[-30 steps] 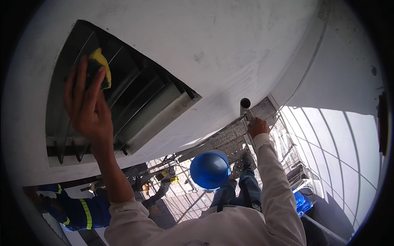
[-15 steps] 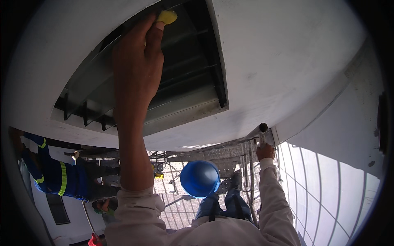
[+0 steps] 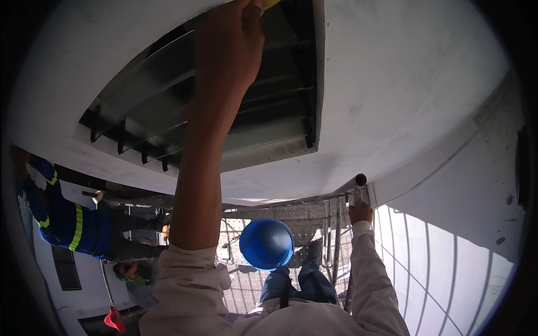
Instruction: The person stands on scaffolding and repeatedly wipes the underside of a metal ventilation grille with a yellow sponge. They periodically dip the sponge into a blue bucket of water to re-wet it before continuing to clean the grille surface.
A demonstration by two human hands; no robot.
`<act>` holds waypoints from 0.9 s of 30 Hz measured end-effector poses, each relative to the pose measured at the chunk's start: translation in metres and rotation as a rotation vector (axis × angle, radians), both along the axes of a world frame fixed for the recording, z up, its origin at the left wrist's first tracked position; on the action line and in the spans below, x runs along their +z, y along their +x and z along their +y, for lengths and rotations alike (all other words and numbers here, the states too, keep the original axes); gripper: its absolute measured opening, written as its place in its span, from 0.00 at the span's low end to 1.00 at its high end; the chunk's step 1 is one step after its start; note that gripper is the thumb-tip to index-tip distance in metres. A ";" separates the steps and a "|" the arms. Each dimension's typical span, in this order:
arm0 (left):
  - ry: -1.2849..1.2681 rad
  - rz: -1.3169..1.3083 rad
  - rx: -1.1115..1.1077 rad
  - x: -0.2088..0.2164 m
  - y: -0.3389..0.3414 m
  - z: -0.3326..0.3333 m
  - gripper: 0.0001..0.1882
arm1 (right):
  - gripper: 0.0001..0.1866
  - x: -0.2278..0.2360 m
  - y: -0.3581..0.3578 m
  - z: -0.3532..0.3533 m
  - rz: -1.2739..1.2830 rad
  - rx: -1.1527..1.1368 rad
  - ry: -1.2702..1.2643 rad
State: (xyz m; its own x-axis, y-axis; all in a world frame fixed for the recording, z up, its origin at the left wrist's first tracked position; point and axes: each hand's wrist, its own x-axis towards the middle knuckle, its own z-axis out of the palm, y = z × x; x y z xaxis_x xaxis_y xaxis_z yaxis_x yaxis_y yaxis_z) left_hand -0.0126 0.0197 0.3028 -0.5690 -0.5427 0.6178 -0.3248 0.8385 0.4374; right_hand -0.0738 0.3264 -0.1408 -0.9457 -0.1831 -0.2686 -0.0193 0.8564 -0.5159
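My left hand (image 3: pixel 232 45) reaches up across a dark slatted window opening (image 3: pixel 274 120) in a pale wall. Its fingers pinch a yellow sponge (image 3: pixel 270 4), which is cut off by the top edge of the view. My right hand (image 3: pixel 361 213) is low on the right, with its fingers closed round part of the metal scaffold frame (image 3: pixel 359 196), just below the open end of a round tube (image 3: pixel 360 180). Exactly which piece it grips is partly hidden by the fingers.
A blue bucket (image 3: pixel 267 244) stands on the perforated scaffold deck (image 3: pixel 302 228) by my feet. At left, a person in a blue jacket with yellow-green bands (image 3: pixel 84 227) is beside the wall. Farther below are a person in green (image 3: pixel 134 272) and a red item (image 3: pixel 114 320).
My left hand with the sponge has moved up and to the right across the opening. My right hand stays at the scaffold frame. The view has shifted slightly.
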 end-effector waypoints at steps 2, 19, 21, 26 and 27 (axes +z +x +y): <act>0.031 0.149 0.036 -0.002 -0.009 0.011 0.17 | 0.17 0.002 0.001 0.000 -0.002 0.014 0.004; -0.548 0.188 -0.243 -0.002 0.000 -0.011 0.10 | 0.19 -0.005 -0.005 0.002 0.046 0.093 0.082; -0.437 0.163 -0.313 -0.004 0.006 -0.017 0.11 | 0.19 -0.009 -0.007 0.004 0.041 0.056 0.088; -0.196 -0.085 -0.330 0.010 0.034 -0.031 0.11 | 0.20 -0.012 -0.008 0.007 0.039 0.057 0.035; -0.174 -0.115 -0.318 0.012 0.044 -0.036 0.12 | 0.20 -0.012 -0.008 0.007 0.040 0.065 0.048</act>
State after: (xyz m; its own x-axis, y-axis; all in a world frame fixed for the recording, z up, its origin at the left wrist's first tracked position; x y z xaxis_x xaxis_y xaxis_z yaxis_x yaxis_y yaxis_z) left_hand 0.0317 -0.0159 0.3148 -0.7629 -0.2205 0.6077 -0.0750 0.9639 0.2556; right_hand -0.0814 0.3330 -0.1523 -0.9424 -0.2320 -0.2412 -0.0950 0.8766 -0.4718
